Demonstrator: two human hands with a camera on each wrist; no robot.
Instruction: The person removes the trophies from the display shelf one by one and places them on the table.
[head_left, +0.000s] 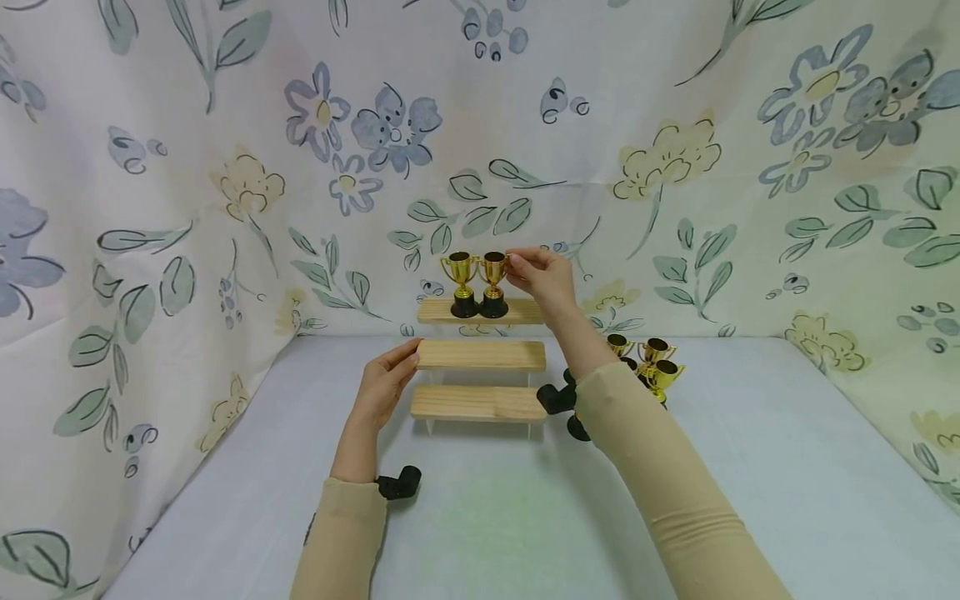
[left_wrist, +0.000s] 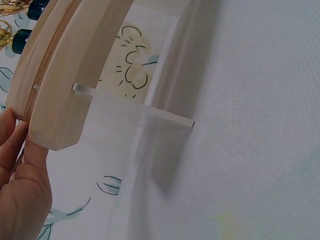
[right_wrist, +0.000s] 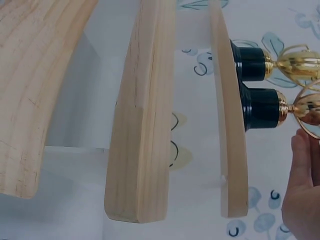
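Three wooden boards rise in steps on a display stand. The left end of its middle board (head_left: 480, 356) is held by my left hand (head_left: 382, 387), thumb and fingers at the edge. On the top board (head_left: 528, 313), two small gold trophy cups with black bases stand side by side: a left trophy (head_left: 462, 273) and a right trophy (head_left: 493, 271). My right hand (head_left: 546, 287) pinches the right trophy near its outer handle. In the right wrist view, both black bases (right_wrist: 260, 107) sit against the top board, and the fingertips reach the right cup.
More gold trophies (head_left: 660, 348) stand on the table right of the stand, partly hidden behind the right forearm. The lower board (head_left: 480, 403) stands nearest on clear legs. A floral cloth (head_left: 480, 125) hangs behind the white-covered table (head_left: 787, 433).
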